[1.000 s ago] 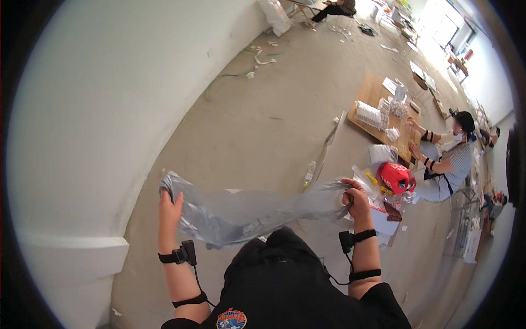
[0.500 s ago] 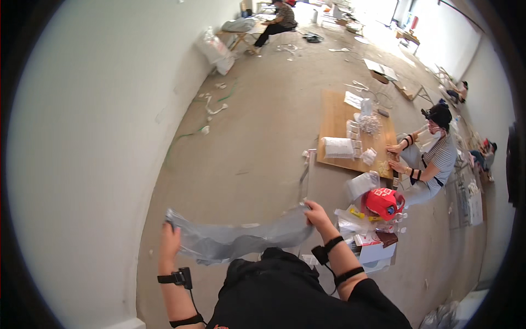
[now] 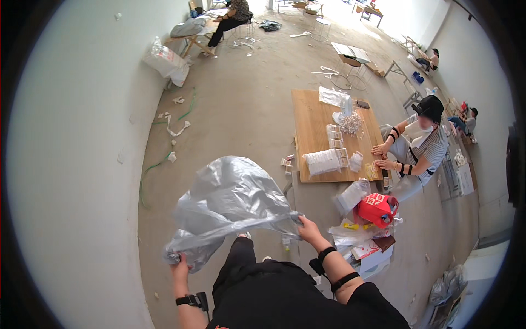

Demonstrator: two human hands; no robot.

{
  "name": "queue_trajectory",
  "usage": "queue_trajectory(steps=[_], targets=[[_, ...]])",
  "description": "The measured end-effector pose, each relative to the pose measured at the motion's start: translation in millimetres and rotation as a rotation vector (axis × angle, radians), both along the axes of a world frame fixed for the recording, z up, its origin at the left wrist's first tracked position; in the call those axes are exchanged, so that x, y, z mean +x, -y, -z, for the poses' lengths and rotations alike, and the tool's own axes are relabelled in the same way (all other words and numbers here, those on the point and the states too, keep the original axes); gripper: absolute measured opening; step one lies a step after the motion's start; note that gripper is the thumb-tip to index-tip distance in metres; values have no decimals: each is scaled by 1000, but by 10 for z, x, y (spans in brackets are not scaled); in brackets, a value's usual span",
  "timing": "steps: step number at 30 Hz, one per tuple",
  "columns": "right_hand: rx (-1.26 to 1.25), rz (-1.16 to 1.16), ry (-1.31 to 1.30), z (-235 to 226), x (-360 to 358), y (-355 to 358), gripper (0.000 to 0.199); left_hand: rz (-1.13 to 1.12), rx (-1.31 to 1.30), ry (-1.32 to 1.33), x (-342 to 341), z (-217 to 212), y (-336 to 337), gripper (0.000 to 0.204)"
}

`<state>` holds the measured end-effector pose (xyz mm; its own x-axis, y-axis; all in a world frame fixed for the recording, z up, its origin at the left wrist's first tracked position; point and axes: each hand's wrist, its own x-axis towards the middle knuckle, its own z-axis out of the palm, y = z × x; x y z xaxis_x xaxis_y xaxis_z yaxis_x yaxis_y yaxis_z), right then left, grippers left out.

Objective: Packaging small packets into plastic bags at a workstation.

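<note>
A large silvery-grey plastic bag (image 3: 235,189) billows out in front of me, stretched between my two hands above the floor. My left hand (image 3: 179,266) is closed round its gathered left corner. At the other end, my right hand (image 3: 308,228) grips the opposite corner with fingers wrapped on the film. The bag's far side is puffed up and away from me, while its near edge runs as a twisted band from hand to hand. Both my forearms wear black straps.
To the right stands a wooden table (image 3: 309,129) with white packets (image 3: 324,162) and a pile of small pieces (image 3: 351,124). A co-worker (image 3: 424,140) sits behind it. Nearer are a red bag (image 3: 377,209) and a cardboard box (image 3: 377,257). A white wall (image 3: 76,164) rises on my left.
The bag has gone from a slack strip between my hands to a ballooned shape rising forward. My left hand is lower and slightly nearer my right; the view has shifted rightward.
</note>
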<state>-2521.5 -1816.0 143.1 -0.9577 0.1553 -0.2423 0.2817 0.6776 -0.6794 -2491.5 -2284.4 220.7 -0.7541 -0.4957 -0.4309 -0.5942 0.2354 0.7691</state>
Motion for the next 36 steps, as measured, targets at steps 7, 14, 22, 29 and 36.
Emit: queue_trajectory(steps=[7, 14, 22, 29, 36], targets=[[-200, 481, 212, 488, -583, -485, 39, 160, 117, -71, -1558, -89, -115, 40], [105, 779, 178, 630, -1525, -815, 45, 407, 140, 5, -2978, -736, -576, 26], [-59, 1120, 199, 1919, -2447, -1795, 108, 424, 154, 257, -3761, -599, -1490, 23], [102, 1341, 922, 1787, -3690, -1716, 123, 312, 156, 335, -4311, -335, -2165, 28], [-839, 1243, 147, 1343, -3182, -1698, 90, 218, 215, 370, -4855, 39, -2622, 28]])
